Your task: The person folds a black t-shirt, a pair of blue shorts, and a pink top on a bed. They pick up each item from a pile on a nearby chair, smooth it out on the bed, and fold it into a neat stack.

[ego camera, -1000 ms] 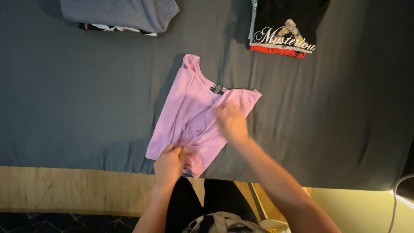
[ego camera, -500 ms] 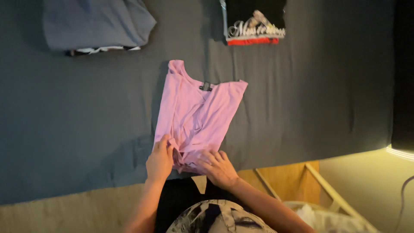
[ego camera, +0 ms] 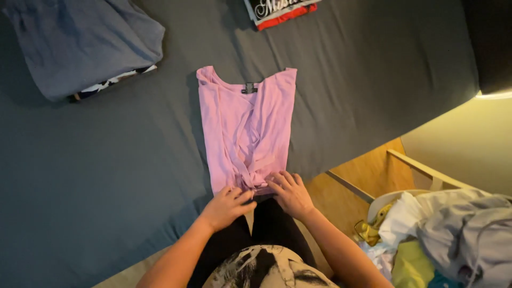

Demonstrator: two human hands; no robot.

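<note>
Pink top (ego camera: 246,130) lies flat on the bed (ego camera: 106,170); left hand (ego camera: 226,205) and right hand (ego camera: 290,193) pinch its six o'clock hem, fingers curled; lifting evenly would keep the fold square.

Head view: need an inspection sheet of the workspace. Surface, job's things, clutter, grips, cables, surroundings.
Surface: dark grey sheet, lightly wrinkled.
Job's things: pink top lying flat, sides folded in, neck label away from the person.
Clutter: folded grey garment far left; black garment with red edge at the far edge.
Grips: left hand and right hand both on the top's near hem.
Cables: nothing seen.
Surroundings: laundry heap at right, wooden floor.
</note>
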